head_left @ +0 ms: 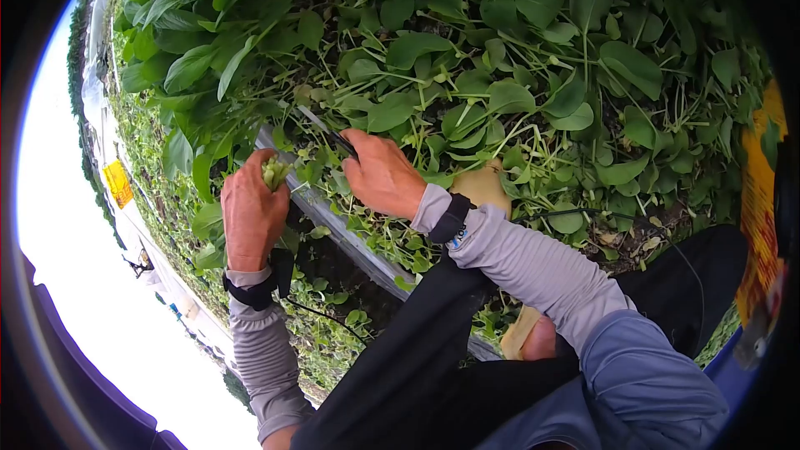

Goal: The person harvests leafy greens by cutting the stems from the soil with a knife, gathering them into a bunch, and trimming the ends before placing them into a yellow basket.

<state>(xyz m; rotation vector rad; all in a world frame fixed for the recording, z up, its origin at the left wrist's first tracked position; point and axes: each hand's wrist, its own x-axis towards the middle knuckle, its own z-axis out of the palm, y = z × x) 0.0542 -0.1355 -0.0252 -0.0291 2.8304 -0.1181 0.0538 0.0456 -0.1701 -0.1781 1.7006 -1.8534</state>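
My left hand (254, 210) is closed around a bunch of leafy greens (275, 173), its pale cut stem ends poking out beside the thumb. Leaves from the bunch hang behind the fingers, partly hidden. To the right, my right hand (385, 177) grips a knife (315, 122) by its dark handle; the thin blade points up and left among the plants. Tall standing greens (187, 67) grow just above my left hand. Low leaves and cut stalks (500, 100) cover the ground above and right of the knife hand.
A grey edging strip (337, 237) runs diagonally below my hands, with dark soil alongside. My knees in black trousers (408, 342) are close beneath my arms. Thin cables (333, 317) trail from the wristbands. A yellow-orange sack (758, 208) stands at the right.
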